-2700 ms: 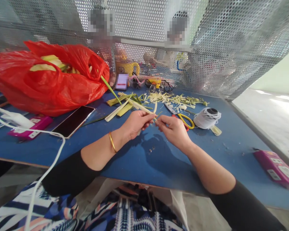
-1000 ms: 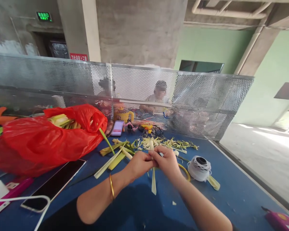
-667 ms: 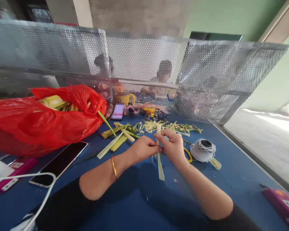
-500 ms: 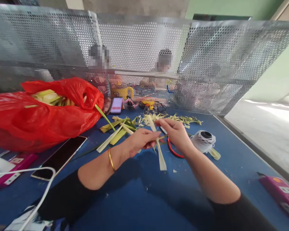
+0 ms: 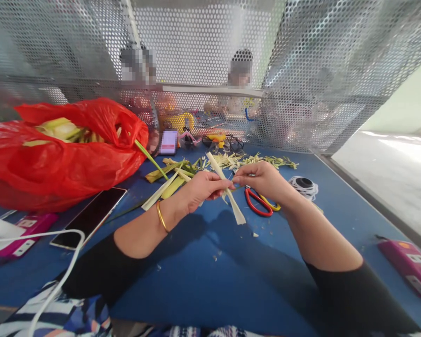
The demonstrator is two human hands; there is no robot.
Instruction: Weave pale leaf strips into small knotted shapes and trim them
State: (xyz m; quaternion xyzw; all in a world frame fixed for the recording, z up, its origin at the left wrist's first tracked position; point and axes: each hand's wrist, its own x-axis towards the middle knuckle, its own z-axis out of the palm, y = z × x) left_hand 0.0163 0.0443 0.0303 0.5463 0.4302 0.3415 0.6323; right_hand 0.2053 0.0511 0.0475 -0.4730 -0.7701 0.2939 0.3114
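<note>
My left hand (image 5: 206, 188), with a gold bangle at the wrist, pinches a pale leaf strip (image 5: 237, 211) between thumb and fingers. The strip slants across the fingertips, its wider end pointing down toward me. My right hand (image 5: 259, 178) is closed in a pinch beside it, the fingertips of both hands nearly meeting. A thin greenish strip seems to lie between the right fingertips, mostly hidden. Just below my right hand are scissors (image 5: 260, 211) with red and yellow handles, their blades covered. To its right lies a spool of white string (image 5: 304, 185).
Cut leaves (image 5: 171, 187) and pale shavings (image 5: 228, 161) cover the table's back middle. On the left are a red plastic bag (image 5: 73, 168) of leaves, a phone (image 5: 91, 217) and a white cable (image 5: 77, 241). Behind a perforated metal screen (image 5: 210, 42) sit other people. A magenta power strip (image 5: 409, 264) is at right.
My right fingertips have come down against the left ones at the strip, and the hand has shifted slightly right. The scissors' handles show more fully. The view has tilted down.
</note>
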